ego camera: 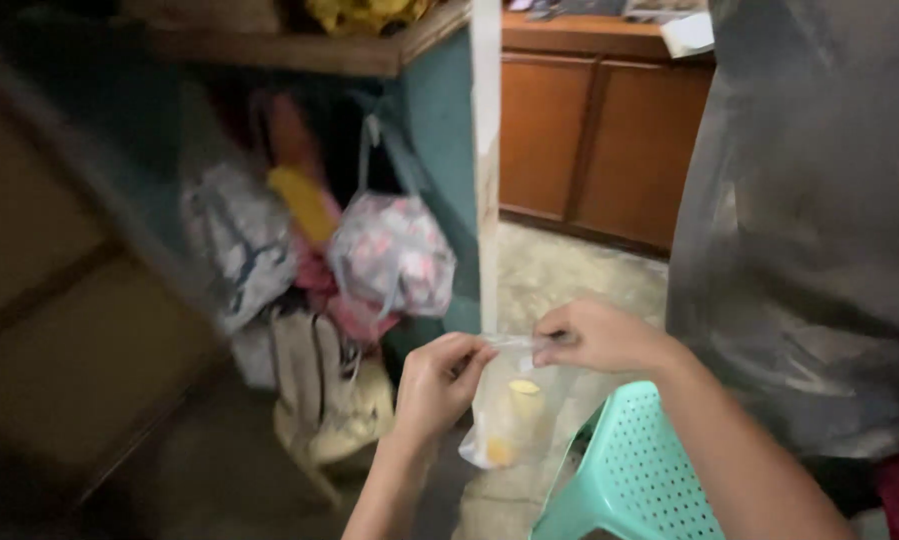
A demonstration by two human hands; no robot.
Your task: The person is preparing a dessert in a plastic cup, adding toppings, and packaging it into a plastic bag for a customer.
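left hand: we've got our fingers pinched on the top edge of a small clear plastic bag, thumb side turned up, gripping the left end of the opening.
right hand: same deal on the other end, fingers closed on the bag's top edge, just beside the left hand, so the opening is stretched between the two.
bag: hangs straight down from both hands, see-through, with a pale yellow chunk in it and an orange-ish blob near the bottom. Too blurry to tell what they are.
below the right hand: a mint green plastic chair with little holes in it, close under our forearm.
right of the right hand: a big grey plastic sheet hanging there, quite near.
left of the left hand: a bunch of bags hung under a wooden shelf, pink and white patterned ones, all motion-blurred.
beyond the hands: a white post, then brown cabinets, well apart from us.
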